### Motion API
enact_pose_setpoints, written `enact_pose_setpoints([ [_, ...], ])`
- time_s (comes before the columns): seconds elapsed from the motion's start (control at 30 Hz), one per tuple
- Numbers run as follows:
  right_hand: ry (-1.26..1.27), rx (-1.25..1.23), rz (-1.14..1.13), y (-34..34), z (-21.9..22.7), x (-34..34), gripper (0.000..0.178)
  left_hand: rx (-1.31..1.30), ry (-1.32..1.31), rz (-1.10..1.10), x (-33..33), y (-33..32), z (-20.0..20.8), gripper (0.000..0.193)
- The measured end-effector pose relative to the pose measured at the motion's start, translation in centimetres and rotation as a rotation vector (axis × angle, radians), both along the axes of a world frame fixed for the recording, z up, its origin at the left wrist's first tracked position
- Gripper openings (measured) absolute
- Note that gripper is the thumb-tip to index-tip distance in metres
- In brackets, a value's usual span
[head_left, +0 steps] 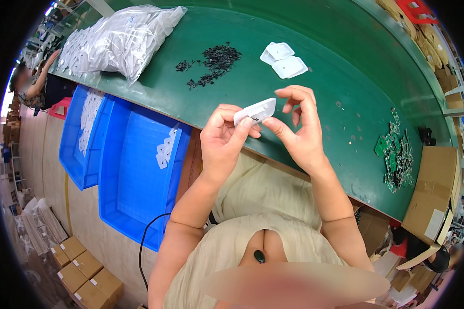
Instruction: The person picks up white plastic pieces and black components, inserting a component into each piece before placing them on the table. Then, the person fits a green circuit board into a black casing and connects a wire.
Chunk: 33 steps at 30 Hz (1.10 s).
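Observation:
A white plastic casing piece with rounded corners is pinched in my left hand, tilted above the near edge of the green table. A tiny dark part shows on its inner side, beside my left thumb. Close to its right end is my right hand, thumb at the piece's edge, the other fingers raised and apart. I cannot tell whether that thumb presses on it. Beyond my hands lie several white casing pieces in a loose stack, with a heap of small black parts to their left.
A large clear bag of white pieces rests at the far left. Below it stand two blue bins, each holding white pieces. Green circuit boards are piled at the right, near a cardboard box. Another person sits at the left.

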State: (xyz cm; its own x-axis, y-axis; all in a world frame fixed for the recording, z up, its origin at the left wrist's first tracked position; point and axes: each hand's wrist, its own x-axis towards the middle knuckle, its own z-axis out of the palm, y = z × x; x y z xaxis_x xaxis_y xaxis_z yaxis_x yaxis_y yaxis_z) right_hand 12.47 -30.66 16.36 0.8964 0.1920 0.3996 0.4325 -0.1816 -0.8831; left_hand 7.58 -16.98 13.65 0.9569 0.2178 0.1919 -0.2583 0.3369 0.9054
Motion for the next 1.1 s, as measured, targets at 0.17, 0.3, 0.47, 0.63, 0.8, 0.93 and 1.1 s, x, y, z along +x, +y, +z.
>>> enact_pose_setpoints([
  [0.17,0.129,-0.183,0.213,-0.2,0.7,0.5,0.025,0.002,0.016,-0.053,-0.4,0.3,0.1,0.004],
  [0.3,0.319,-0.184,0.344,0.1,1.1,0.8,0.019,0.002,0.054,-0.072,-1.0,0.6,0.5,0.004],
  [0.47,0.271,-0.256,0.367,0.7,1.0,0.9,0.018,0.001,0.128,-0.054,-1.5,1.4,0.5,0.005],
  [0.63,0.276,-0.15,0.45,1.9,-0.3,1.0,0.019,-0.038,0.159,-0.043,-1.7,2.5,0.1,0.005],
  [0.8,0.683,0.001,0.631,2.6,0.0,1.9,0.017,-0.1,0.151,-0.053,-1.8,3.4,0.3,0.007],
  [0.93,0.519,-0.027,0.64,3.1,-0.5,1.9,0.016,-0.078,0.125,-0.05,-1.8,3.8,0.0,0.006],
  [1.1,0.353,-0.259,0.586,3.5,0.4,1.7,0.016,-0.051,0.134,-0.048,-2.4,3.9,-0.2,0.009],
])
